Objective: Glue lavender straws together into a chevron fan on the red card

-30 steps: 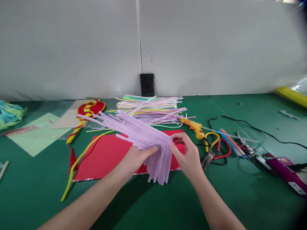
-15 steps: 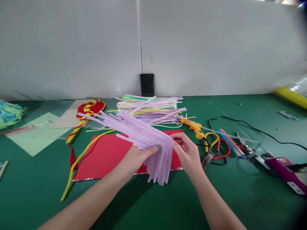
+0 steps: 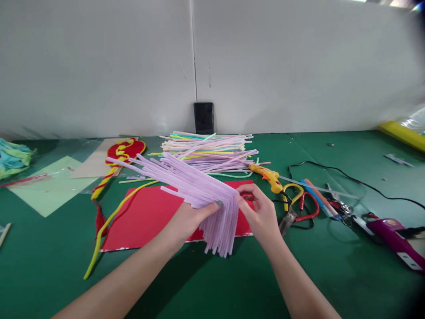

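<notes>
My left hand (image 3: pixel 191 217) is clamped on the lilac pipe-cleaner bundle (image 3: pixel 195 188); my right hand (image 3: pixel 260 215), fingers curled, pinches its right edge.

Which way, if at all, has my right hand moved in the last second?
Yes, slightly: the right hand has drawn left, judged against the yellow glue gun, closer to the lilac bundle in the left hand.

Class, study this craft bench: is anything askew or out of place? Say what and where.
The lilac pipe cleaners in the left hand splay unevenly. A long yellow pipe cleaner sprawls bent along the red sheet's left edge.
</notes>
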Motion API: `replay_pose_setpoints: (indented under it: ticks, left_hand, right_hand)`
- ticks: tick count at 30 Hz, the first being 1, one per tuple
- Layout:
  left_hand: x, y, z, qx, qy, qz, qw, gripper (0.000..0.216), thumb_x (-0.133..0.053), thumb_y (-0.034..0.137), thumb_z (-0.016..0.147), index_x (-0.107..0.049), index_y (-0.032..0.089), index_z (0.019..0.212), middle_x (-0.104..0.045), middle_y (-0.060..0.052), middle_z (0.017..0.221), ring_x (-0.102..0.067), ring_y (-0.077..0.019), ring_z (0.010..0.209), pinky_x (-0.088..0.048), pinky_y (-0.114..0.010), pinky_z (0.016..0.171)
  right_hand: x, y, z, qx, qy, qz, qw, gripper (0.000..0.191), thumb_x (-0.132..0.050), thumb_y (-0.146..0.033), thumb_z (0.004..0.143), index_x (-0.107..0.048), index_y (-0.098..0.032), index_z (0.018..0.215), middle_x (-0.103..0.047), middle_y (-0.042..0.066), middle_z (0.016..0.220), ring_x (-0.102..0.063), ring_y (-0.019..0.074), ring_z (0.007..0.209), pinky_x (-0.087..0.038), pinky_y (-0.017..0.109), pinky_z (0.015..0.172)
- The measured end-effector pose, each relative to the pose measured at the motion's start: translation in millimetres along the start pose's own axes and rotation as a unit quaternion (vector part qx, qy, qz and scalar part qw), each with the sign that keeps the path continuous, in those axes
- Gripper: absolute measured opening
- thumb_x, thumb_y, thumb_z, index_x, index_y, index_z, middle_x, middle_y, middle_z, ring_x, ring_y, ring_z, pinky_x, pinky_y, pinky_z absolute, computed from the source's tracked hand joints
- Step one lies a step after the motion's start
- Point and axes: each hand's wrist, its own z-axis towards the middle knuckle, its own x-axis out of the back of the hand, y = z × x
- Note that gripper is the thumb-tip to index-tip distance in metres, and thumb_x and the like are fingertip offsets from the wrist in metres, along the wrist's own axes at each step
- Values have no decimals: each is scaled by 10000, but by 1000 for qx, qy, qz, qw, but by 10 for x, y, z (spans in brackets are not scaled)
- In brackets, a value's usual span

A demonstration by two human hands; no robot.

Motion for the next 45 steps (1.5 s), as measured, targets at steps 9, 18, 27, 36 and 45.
replay_pose_setpoints:
  ticks: [9,18,27,36,45]
  left_hand:
    - [-7,-24,1,-1,-2,-15,1000,379,-737,349,688,-669,188,1024,-695,-80,1099,-596,-284,1091,-416,-417,969]
    - [1,-28,-2,3,2,-5,1000,388,-732,365,687,-675,201,1034,-691,-79,1112,-588,-292,1106,-412,-426,975]
    - [16,-36,3,10,-23,4,1000,418,-714,366,716,-656,206,1098,-673,-72,1154,-565,-292,1141,-410,-425,983]
    - [21,-47,9,9,-14,-8,1000,413,-725,363,708,-667,218,1091,-678,-68,1144,-568,-287,1134,-406,-414,981]
    - [22,-35,6,5,-11,-5,1000,423,-715,354,726,-649,214,1120,-672,-68,1157,-564,-274,1141,-400,-401,987]
  right_hand:
    - [3,-9,-3,43,12,-69,997,52,-549,-221,802,-583,-210,840,-615,19,821,-569,163,786,-475,326,735]
    - [-2,-50,-14,65,22,-103,992,52,-546,-201,800,-577,-215,839,-615,16,808,-567,166,783,-473,326,726]
    - [21,-58,-8,43,-7,-69,997,137,-549,-240,817,-611,-218,937,-641,34,920,-588,182,869,-479,337,769]
    - [21,-58,-3,28,-20,-36,999,125,-530,-240,819,-617,-213,906,-641,36,893,-588,181,845,-476,331,763]
    - [5,10,0,21,-5,-39,999,100,-544,-276,817,-605,-208,857,-619,23,845,-573,162,781,-478,310,734]
